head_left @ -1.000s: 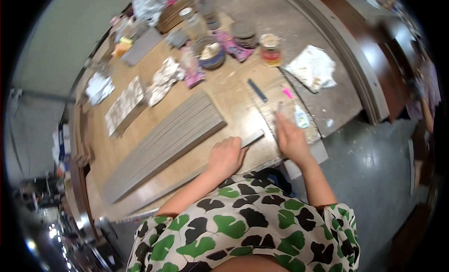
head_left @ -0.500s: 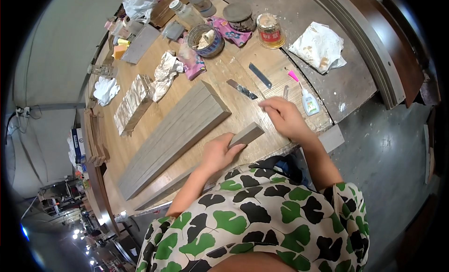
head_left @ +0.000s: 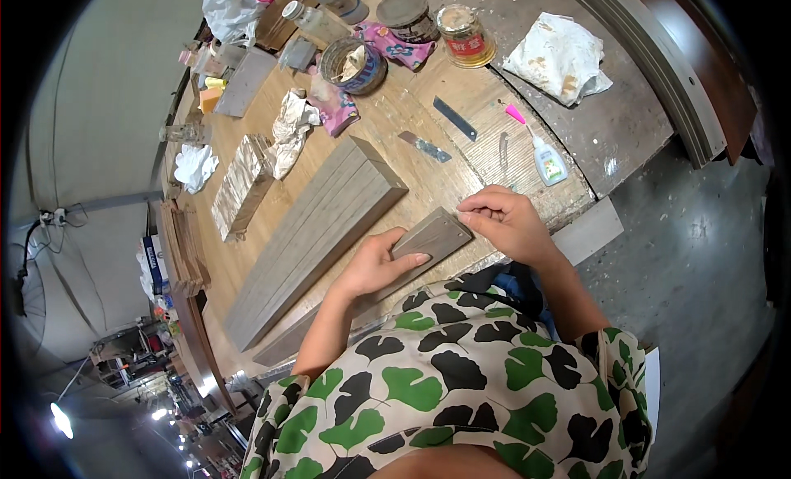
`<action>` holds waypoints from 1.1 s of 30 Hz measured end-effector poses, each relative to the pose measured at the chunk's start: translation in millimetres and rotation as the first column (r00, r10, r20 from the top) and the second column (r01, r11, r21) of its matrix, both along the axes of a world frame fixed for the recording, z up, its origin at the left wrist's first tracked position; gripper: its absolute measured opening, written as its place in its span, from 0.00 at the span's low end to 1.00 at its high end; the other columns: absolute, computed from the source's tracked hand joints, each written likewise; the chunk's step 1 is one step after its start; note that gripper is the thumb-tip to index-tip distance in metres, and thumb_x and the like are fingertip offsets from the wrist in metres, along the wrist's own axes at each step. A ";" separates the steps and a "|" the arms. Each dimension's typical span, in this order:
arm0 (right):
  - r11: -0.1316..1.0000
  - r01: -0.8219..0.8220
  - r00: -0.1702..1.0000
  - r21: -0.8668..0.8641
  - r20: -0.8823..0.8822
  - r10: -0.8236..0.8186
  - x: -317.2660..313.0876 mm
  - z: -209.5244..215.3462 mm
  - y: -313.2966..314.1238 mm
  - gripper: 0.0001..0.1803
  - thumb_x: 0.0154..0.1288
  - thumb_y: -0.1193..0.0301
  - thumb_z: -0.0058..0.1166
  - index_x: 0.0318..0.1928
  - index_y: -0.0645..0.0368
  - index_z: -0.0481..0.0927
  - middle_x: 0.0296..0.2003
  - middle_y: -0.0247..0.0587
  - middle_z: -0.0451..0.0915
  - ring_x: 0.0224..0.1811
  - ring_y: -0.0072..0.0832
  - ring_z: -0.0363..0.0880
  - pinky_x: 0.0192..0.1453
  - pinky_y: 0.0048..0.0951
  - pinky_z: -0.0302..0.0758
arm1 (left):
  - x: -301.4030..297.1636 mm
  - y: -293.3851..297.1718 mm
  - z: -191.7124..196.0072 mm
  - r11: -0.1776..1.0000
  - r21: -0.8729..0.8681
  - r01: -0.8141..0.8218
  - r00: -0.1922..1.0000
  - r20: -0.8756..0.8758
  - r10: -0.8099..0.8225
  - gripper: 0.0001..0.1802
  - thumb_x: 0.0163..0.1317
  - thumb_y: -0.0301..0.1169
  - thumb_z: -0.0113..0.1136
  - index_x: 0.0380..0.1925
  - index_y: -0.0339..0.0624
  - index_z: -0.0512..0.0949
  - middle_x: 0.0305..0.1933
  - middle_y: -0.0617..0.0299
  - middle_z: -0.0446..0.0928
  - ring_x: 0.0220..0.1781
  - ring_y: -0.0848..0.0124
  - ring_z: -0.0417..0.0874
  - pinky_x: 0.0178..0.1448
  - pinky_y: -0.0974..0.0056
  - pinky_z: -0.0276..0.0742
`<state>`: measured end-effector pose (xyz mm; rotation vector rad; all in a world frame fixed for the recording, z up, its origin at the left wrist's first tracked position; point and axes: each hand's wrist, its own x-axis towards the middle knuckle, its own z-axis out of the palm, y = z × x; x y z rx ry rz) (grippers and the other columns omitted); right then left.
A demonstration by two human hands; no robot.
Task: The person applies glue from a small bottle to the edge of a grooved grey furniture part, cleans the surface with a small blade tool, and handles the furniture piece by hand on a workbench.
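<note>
My left hand (head_left: 375, 263) grips a long grey-brown wooden board (head_left: 441, 236), thumb on its broad face and fingers round the far edge. Small dark spots show near the board's right end. My right hand (head_left: 507, 222) is right by that end, with thumb and fingertips pinched at the corner; whether anything small is between them is hidden. A thick stack of tapered grey boards (head_left: 317, 236) lies on the wooden worktable (head_left: 395, 108) just beyond. Past my right hand lie a stained flat blade (head_left: 424, 147), a dark flat blade (head_left: 455, 118) and a small glue bottle (head_left: 547, 159).
An open tub (head_left: 354, 67) with a pale paste, a can (head_left: 466, 38), a lidded tin (head_left: 406, 17) and a glass jar (head_left: 315, 24) stand at the back. A stained cloth (head_left: 560, 60) lies far right. Crumpled paper and a smeared block (head_left: 241, 186) sit at left.
The board has been turned so its broad face shows upward. My right hand has come in closer to the board's end and its fingers have drawn together. The whole view has shifted slightly.
</note>
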<state>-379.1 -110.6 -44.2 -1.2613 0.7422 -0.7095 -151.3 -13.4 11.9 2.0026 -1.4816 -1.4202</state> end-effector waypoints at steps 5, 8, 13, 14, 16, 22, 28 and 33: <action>0.999 -0.019 1.000 0.045 0.021 0.018 5.6 -10.7 6.9 0.10 0.61 0.73 0.63 0.42 0.66 0.84 0.33 0.33 0.78 0.30 0.14 0.72 0.34 0.18 0.70 | 0.0 -0.4 0.7 0.999 0.032 0.005 0.999 -0.054 -0.003 0.16 0.59 0.38 0.71 0.39 0.38 0.80 0.22 0.76 0.71 0.21 0.88 0.62 0.20 0.75 0.57; 0.996 -0.037 0.998 0.081 0.044 0.033 8.7 -13.3 7.9 0.11 0.61 0.72 0.64 0.42 0.66 0.84 0.33 0.33 0.78 0.30 0.14 0.72 0.34 0.18 0.70 | 0.0 0.3 2.3 0.998 0.070 0.002 0.997 -0.079 0.004 0.17 0.59 0.39 0.71 0.39 0.37 0.80 0.22 0.75 0.72 0.21 0.88 0.64 0.21 0.75 0.59; 0.996 -0.068 0.998 0.049 0.018 0.068 9.2 -8.5 6.3 0.11 0.61 0.72 0.64 0.42 0.67 0.84 0.32 0.33 0.78 0.30 0.14 0.72 0.34 0.18 0.70 | 2.1 5.7 -5.2 1.000 -0.006 0.004 0.994 -0.111 -0.005 0.16 0.59 0.38 0.70 0.38 0.37 0.80 0.24 0.74 0.73 0.23 0.87 0.66 0.24 0.75 0.63; 0.997 -0.071 0.997 0.035 0.009 0.070 9.0 -8.0 5.8 0.11 0.62 0.72 0.63 0.41 0.67 0.84 0.32 0.33 0.78 0.30 0.14 0.72 0.34 0.18 0.70 | 1.0 5.3 -3.4 1.000 -0.004 0.008 0.997 -0.081 -0.009 0.16 0.59 0.38 0.70 0.37 0.37 0.80 0.23 0.73 0.73 0.23 0.87 0.66 0.24 0.74 0.64; 0.998 -0.061 0.997 0.030 0.038 0.060 10.2 -8.6 6.0 0.10 0.62 0.73 0.62 0.41 0.67 0.84 0.32 0.35 0.79 0.30 0.15 0.73 0.34 0.18 0.70 | -2.8 3.6 3.5 1.000 -0.001 0.016 1.000 -0.020 -0.016 0.16 0.59 0.39 0.70 0.36 0.36 0.79 0.23 0.71 0.73 0.23 0.85 0.66 0.25 0.73 0.65; 0.980 -0.059 0.998 -0.190 0.005 0.061 7.0 -12.6 1.8 0.09 0.64 0.74 0.59 0.42 0.66 0.83 0.33 0.40 0.80 0.31 0.23 0.76 0.35 0.22 0.72 | -14.0 9.9 8.8 0.973 -0.204 0.112 0.976 0.204 -0.069 0.17 0.59 0.40 0.69 0.29 0.36 0.76 0.19 0.58 0.71 0.19 0.73 0.68 0.25 0.65 0.66; 0.958 -0.090 0.996 -0.274 -0.024 0.087 6.7 -7.5 -0.8 0.09 0.63 0.74 0.60 0.42 0.66 0.83 0.34 0.41 0.80 0.32 0.25 0.78 0.36 0.23 0.73 | -17.3 18.5 -11.6 0.897 -0.374 0.235 0.898 0.437 -0.054 0.16 0.58 0.40 0.66 0.30 0.39 0.75 0.24 0.50 0.75 0.27 0.50 0.79 0.30 0.53 0.73; 0.951 -0.120 0.993 -0.284 -0.055 0.109 6.8 -9.0 -3.1 0.09 0.64 0.74 0.59 0.43 0.66 0.83 0.35 0.41 0.80 0.34 0.27 0.79 0.38 0.24 0.74 | -21.0 20.8 -21.2 0.817 -0.510 0.269 0.872 0.489 0.019 0.13 0.56 0.37 0.68 0.30 0.40 0.76 0.25 0.53 0.76 0.27 0.54 0.79 0.30 0.55 0.73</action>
